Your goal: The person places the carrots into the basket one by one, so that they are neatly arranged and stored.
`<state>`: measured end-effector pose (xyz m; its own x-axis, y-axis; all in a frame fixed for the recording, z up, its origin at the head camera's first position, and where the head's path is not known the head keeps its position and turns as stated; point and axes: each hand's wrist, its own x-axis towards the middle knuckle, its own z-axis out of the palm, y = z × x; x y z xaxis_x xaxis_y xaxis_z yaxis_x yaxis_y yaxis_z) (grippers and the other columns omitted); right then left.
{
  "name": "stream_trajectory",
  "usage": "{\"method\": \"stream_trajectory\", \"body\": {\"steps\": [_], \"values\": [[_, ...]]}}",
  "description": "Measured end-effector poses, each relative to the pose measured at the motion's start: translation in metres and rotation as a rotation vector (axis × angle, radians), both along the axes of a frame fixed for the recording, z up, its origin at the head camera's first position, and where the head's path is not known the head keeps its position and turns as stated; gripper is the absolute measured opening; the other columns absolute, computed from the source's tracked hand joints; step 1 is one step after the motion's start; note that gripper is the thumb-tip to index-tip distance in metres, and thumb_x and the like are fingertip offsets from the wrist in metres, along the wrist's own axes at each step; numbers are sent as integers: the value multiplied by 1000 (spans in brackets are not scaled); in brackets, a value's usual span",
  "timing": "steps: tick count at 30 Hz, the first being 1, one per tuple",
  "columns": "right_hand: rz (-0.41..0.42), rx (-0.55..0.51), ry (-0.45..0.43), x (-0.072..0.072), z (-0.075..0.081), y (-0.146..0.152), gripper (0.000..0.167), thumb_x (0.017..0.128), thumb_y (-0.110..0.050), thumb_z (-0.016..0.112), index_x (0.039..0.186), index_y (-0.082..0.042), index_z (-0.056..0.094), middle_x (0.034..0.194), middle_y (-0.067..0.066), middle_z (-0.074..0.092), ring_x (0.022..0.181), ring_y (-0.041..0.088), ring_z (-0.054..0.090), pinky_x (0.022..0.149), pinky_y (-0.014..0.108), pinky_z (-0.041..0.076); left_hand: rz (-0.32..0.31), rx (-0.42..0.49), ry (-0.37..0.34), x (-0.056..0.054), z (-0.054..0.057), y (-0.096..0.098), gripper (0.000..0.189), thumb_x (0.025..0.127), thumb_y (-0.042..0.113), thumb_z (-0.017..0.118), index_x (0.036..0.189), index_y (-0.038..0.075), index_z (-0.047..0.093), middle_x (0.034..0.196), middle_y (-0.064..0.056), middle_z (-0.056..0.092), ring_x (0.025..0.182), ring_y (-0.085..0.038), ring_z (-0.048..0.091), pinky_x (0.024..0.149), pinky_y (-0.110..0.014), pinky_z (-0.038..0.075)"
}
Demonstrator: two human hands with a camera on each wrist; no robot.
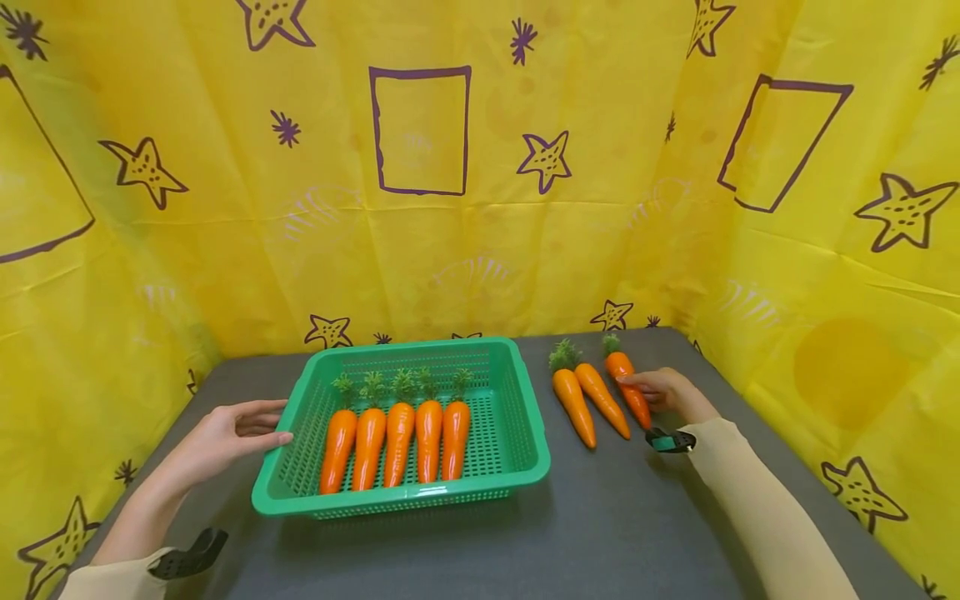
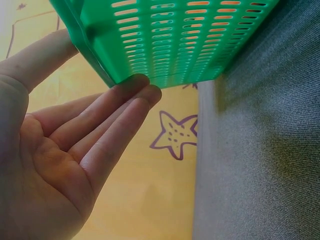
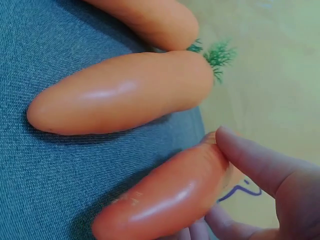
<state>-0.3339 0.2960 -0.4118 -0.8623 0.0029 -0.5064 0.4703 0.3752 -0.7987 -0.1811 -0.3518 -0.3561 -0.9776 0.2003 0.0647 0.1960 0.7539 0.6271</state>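
A green plastic basket (image 1: 528, 417) with slotted walls sits on the table, and several orange carrots (image 1: 400, 442) with leafy green tops lie side by side in it. At its left rim is my left hand (image 1: 243, 429), thumb over the edge, fingers (image 2: 117, 130) reaching along the outer wall. My right hand (image 1: 667, 392) pinches a redder carrot (image 3: 167, 195) near its top between thumb and fingers, right of the basket. Two paler carrots, one outer (image 1: 574, 408) and one inner (image 3: 120, 95), lie just left of that hand, tips pointing toward me.
A dark grey cloth (image 1: 585, 533) covers the table. Yellow curtains (image 1: 420, 250) with purple starfish and frame drawings enclose the back and both sides. A dark strap sits on each wrist.
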Motion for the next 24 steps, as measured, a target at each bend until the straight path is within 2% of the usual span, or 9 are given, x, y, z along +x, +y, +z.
{"method": "stream_trajectory", "body": {"steps": [5,14,17,21,24], "values": [[-18,-21,5,5,4,4,93,88,-31,66,143,17,9,118,15,55,107,24,56,104,45,40,-2,-2,2,-1,1,1,63,86,39,69,135,3,50,115,-15,66,92,0,64,74,-23,52],[-5,20,26,18,16,7,97,87,-37,67,144,17,9,143,27,34,123,34,49,104,47,40,1,-9,-2,-1,1,1,63,86,38,69,135,3,50,115,-15,66,92,0,64,73,-24,52],[14,39,50,22,21,6,91,87,-38,67,142,16,19,141,25,37,117,30,53,102,46,43,0,-8,-4,-1,1,1,63,86,38,69,135,3,50,114,-15,67,92,0,65,73,-24,52],[26,49,88,26,26,5,75,85,-37,70,135,12,41,126,15,53,98,16,61,96,43,48,-6,-5,-2,-1,1,1,63,87,38,69,135,2,50,113,-14,67,92,0,64,73,-24,52],[50,63,100,29,30,3,74,85,-38,70,134,10,43,121,12,56,93,13,63,96,43,48,-10,-1,-1,-1,1,1,63,87,37,69,135,2,50,113,-14,67,92,1,64,73,-24,52]]}}
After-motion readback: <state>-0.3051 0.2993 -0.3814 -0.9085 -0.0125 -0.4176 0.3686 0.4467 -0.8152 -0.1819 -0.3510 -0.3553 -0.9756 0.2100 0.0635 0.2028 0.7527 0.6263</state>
